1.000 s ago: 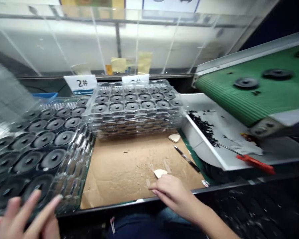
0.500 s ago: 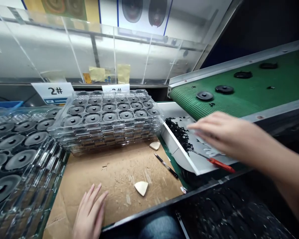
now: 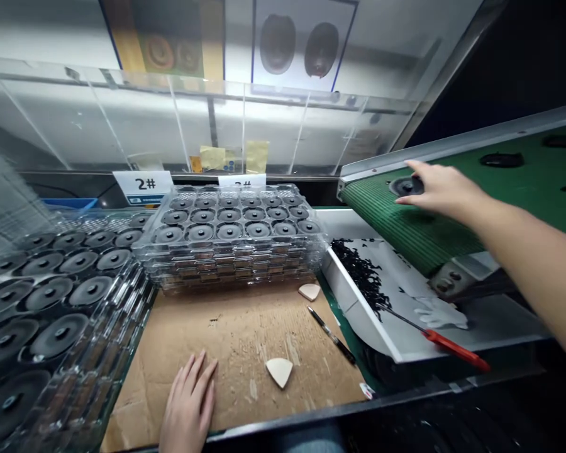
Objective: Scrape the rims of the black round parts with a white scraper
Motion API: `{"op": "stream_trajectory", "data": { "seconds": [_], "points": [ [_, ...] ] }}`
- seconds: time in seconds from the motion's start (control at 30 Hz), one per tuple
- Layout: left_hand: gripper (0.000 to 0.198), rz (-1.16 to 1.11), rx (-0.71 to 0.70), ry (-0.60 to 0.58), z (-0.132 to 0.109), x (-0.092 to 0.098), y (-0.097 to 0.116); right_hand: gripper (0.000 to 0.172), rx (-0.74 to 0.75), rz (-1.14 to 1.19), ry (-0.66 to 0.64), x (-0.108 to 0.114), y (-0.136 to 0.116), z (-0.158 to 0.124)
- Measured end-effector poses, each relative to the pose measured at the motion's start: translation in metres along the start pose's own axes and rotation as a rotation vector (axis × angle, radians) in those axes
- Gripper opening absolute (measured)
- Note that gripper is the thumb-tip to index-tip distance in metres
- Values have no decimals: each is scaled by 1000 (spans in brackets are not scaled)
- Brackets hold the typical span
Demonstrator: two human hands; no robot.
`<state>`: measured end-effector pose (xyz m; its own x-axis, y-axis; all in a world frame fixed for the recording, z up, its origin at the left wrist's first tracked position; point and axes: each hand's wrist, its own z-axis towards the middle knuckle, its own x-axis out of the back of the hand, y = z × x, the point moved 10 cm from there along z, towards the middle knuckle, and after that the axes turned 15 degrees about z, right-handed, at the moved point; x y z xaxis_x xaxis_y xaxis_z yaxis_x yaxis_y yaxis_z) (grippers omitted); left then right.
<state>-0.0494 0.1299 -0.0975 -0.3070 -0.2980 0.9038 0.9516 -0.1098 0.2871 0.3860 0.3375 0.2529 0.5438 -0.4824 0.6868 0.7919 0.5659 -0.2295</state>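
Note:
My right hand (image 3: 446,192) is over the lower end of the green conveyor belt (image 3: 377,207), thumb and fingers closed round the edges of a round black disc (image 3: 404,186) with a raised centre. Flat on the brown cardboard (image 3: 231,340) lies my left hand (image 3: 188,402), fingers stretched out and holding nothing. To its right is a cream wedge-shaped pad (image 3: 279,372); a similar pad (image 3: 309,291) lies farther back beside a black pen (image 3: 331,335).
Stacked clear trays (image 3: 236,251) of black discs stand behind the cardboard, more trays (image 3: 75,296) at left. Below the belt, a white tray (image 3: 353,314) holds small black pieces (image 3: 358,270) and a red-handled tool (image 3: 457,349). Another black part (image 3: 502,160) rides the belt.
My right hand has moved from above the white tray up to the belt and taken hold of a black disc. My left hand stays flat on the cardboard. The view has shifted.

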Motion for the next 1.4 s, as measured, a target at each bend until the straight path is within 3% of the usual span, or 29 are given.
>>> {"op": "stream_trajectory", "data": {
  "seconds": [0.1, 0.2, 0.27, 0.33, 0.37, 0.5, 0.67, 0.97, 1.2, 1.3, 1.4],
  "points": [
    [28, -467, 209, -137, -2, 8, 12, 87, 31, 26, -159, -32, -69, -28],
    [40, -1179, 397, -284, -10, 15, 61, 71, 142, 283, -363, -82, -172, -95],
    [70, -1586, 375, -373, -11, 26, 105, 64, 171, 493, -444, -110, -232, -145],
    [80, -1743, 388, -440, -13, 30, 129, 75, 156, 635, -507, -135, -271, -189],
    [77, -1760, 407, -461, -15, 29, 132, 72, 112, 681, -499, -144, -280, -204],
    [67, -1704, 511, -516, -25, 23, 116, 61, -98, 815, -397, -169, -284, -238],
    [73, -1744, 644, -626, -40, 20, 99, 69, -303, 878, -392, -189, -286, -254],
    [70, -1784, 788, -655, -52, 21, 85, 72, -260, 968, -484, -200, -305, -248],
    [67, -1809, 857, -607, -54, 19, 73, 73, -267, 934, -555, -214, -312, -253],
    [62, -1861, 897, -563, -54, 19, 69, 56, -307, 824, -554, -220, -295, -260],
    [59, -1917, 935, -499, -52, 20, 61, 37, -410, 538, -437, -223, -252, -277]
  ]
}}
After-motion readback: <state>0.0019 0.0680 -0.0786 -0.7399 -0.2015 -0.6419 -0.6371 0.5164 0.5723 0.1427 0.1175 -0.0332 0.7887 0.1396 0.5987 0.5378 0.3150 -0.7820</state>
